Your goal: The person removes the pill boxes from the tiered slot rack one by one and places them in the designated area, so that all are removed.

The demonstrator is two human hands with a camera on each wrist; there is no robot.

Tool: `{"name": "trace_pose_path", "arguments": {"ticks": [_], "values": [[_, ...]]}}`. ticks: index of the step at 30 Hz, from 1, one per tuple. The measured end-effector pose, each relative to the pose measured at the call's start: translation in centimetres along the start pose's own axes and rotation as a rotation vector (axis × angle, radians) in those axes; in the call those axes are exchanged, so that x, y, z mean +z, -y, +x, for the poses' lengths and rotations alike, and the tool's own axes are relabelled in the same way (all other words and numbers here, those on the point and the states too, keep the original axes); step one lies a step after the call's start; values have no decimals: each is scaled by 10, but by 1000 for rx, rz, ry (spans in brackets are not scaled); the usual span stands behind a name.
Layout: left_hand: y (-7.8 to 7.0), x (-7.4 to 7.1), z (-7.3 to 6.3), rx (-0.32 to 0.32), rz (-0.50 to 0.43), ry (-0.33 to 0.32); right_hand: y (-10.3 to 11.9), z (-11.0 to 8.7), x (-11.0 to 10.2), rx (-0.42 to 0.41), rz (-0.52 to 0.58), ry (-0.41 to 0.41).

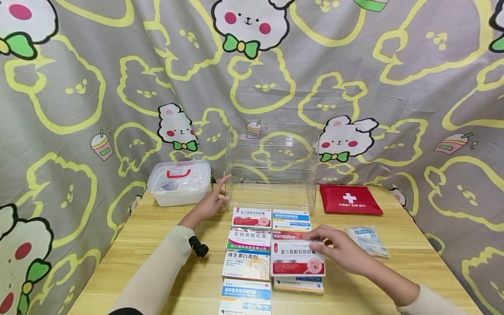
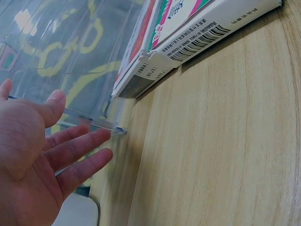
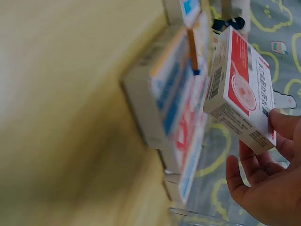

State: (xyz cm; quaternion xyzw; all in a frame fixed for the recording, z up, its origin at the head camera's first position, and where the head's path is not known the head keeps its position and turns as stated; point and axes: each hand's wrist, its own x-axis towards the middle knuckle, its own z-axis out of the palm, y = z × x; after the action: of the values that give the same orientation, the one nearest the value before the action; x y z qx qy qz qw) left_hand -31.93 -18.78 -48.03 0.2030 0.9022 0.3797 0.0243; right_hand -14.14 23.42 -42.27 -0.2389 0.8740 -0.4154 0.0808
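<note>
My right hand (image 1: 340, 249) pinches a white-and-red medicine box (image 1: 293, 257) between thumb and fingers, its printed front turned up. In the right wrist view the held box (image 3: 244, 82) is raised above the other boxes. The thumb lies on its front and the fingers are underneath. My left hand (image 1: 210, 202) is at the left side of a clear plastic rack (image 1: 271, 194), fingers extended. In the left wrist view the left hand (image 2: 51, 146) has its palm turned up, with fingertips right at the rack's lower corner.
Two columns of medicine boxes lie before the rack, including a vitamin D box (image 1: 246, 264) and a blue-and-white box (image 1: 291, 219). A white lidded case (image 1: 179, 183) stands at left. On the right are a red first aid pouch (image 1: 350, 200) and a plastic packet (image 1: 367, 240).
</note>
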Motion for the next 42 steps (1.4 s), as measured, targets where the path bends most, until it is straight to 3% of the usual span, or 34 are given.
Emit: {"name": "trace_pose_path", "arguments": {"ticks": [6,14,20,26,35,42], "values": [[0,-1,-1,-3,0,5,-10,-17,13,30,47,64],[1,0,-1,4,2,2,-18,-31,35,97,14,97],[3,0,0,7,3,0,-17,-40,49,115,-80,137],[3,0,0,12,7,0,-18,-45,54,170,-34,200],[0,1,0,0,16,-10,-19,-51,61,101,-110,173],[0,1,-1,5,13,-8,-22,-51,64,88,-82,198]]}}
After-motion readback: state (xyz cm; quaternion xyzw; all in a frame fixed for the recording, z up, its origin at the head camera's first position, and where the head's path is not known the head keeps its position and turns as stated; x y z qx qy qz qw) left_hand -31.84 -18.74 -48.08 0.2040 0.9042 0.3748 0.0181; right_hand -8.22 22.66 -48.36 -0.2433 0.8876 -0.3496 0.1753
